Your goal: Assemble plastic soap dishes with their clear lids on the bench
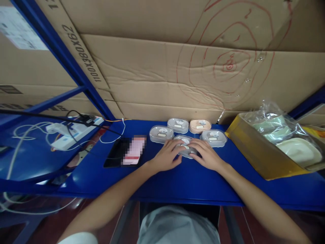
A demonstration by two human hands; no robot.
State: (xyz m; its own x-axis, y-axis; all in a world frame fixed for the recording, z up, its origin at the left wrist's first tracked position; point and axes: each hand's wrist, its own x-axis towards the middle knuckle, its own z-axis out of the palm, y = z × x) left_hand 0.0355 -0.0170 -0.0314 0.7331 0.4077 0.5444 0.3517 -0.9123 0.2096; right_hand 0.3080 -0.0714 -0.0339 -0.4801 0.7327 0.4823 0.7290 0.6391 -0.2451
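A small grey oval container with a clear plastic lid sits on the blue table between my hands. My left hand is curved around its left side, fingertips on the lid's top and thumb near the front edge. From the other side, my right hand grips it in the same way, fingers bent over the lid. Behind it stand similar lidded containers: a grey one to the left, another grey one at the back, a peach one and a grey one to the right.
A phone lies on a black case at left. Beyond it are a white power strip and loose cables. On the right, a yellow-brown box holds pale pieces in clear plastic. A cardboard wall with red rings rises behind.
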